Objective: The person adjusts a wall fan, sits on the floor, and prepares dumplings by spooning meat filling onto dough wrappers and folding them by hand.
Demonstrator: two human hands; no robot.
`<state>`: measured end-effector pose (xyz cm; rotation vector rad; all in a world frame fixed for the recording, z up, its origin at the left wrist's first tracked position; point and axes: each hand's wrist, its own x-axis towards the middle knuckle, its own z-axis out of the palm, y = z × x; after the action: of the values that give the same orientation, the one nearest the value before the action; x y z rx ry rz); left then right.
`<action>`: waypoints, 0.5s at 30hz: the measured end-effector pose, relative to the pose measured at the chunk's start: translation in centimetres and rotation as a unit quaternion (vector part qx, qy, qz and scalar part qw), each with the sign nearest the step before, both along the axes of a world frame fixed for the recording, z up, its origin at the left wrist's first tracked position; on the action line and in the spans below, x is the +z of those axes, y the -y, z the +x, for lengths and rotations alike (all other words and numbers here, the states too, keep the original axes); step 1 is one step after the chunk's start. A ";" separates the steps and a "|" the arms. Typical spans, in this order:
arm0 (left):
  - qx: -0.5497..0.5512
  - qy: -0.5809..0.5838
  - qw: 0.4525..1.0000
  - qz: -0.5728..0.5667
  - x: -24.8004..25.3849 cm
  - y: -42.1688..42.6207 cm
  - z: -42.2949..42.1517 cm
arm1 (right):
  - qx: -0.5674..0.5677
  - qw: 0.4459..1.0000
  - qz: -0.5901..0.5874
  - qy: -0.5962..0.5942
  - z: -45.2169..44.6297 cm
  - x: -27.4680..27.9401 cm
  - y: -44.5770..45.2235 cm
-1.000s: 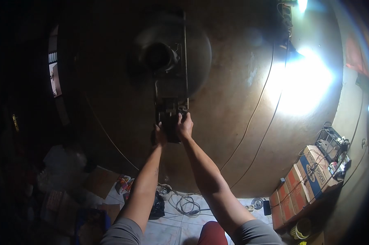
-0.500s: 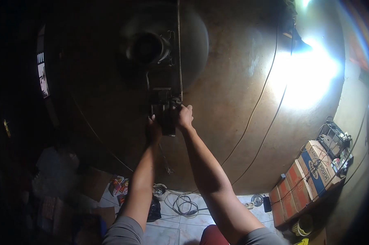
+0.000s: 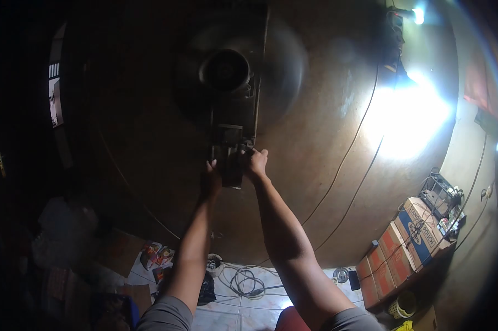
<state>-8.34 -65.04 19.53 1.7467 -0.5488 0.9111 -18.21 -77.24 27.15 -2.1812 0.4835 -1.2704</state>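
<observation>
Both arms reach forward and hold a dark electric fan [image 3: 224, 70] in front of the brown wall. Its blades are a round blur, and the rear motor housing looks like a dark disc. My left hand [image 3: 211, 175] is closed on the left side of the fan's dark base [image 3: 233, 177], thumb pointing up. On the other side my right hand [image 3: 255, 164] grips the base near its upper right edge, its fingers partly hidden. A thin upright rod or cord [image 3: 261, 71] runs up beside the fan.
A bright lamp [image 3: 411, 110] glares on the right. Cables hang along the wall [image 3: 315, 182]. Cardboard boxes [image 3: 389, 256] stand at the right, with a metal rack [image 3: 439, 190] on top. Coiled cable [image 3: 246, 281] lies on the tiled floor. Packets [image 3: 158, 256] and a black bag [image 3: 207, 289] lie left.
The fan and both hands have shifted right and slightly down in the view. The fan's motor housing has turned to face me more squarely. Both hands keep their hold on the base.
</observation>
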 end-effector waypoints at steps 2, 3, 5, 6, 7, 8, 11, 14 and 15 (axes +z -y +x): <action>-0.087 -0.061 0.994 0.008 0.1 -0.5 1.0 | 0.015 1.000 -0.021 0.003 1.5 -1.4 2.1; -0.173 -0.123 0.977 0.014 0.3 -1.3 1.4 | -0.033 0.997 -0.074 0.005 1.7 -1.6 2.5; -0.191 -0.144 0.963 0.123 1.0 -4.2 -0.2 | -0.037 0.996 -0.087 0.001 0.6 -1.5 3.1; -0.159 -0.172 0.949 0.212 1.0 -5.5 -0.5 | -0.028 0.982 -0.182 -0.035 -1.4 -0.2 2.9; -0.154 -0.235 0.915 0.289 3.0 -8.6 -3.3 | 0.026 0.992 -0.113 -0.053 -0.3 -0.5 5.1; -0.152 -0.178 0.897 0.375 1.9 -11.2 -3.0 | 0.190 0.971 -0.087 0.118 -1.7 -0.5 3.5; -0.264 -0.344 0.757 0.489 0.1 -21.8 -5.9 | 0.136 0.987 0.078 0.039 -6.6 -0.7 -1.4; -0.230 -0.350 0.820 0.390 -0.7 -35.7 -14.2 | 0.061 0.969 0.230 -0.071 -10.2 -13.5 2.3; -0.178 -0.397 0.883 0.176 -7.7 -39.3 -17.1 | 0.039 0.967 0.156 -0.198 -11.2 -23.8 6.3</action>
<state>-25.45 -25.77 11.81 2.0538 -0.4665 -0.2109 -29.40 -83.50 3.36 -2.1542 0.6955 -0.6589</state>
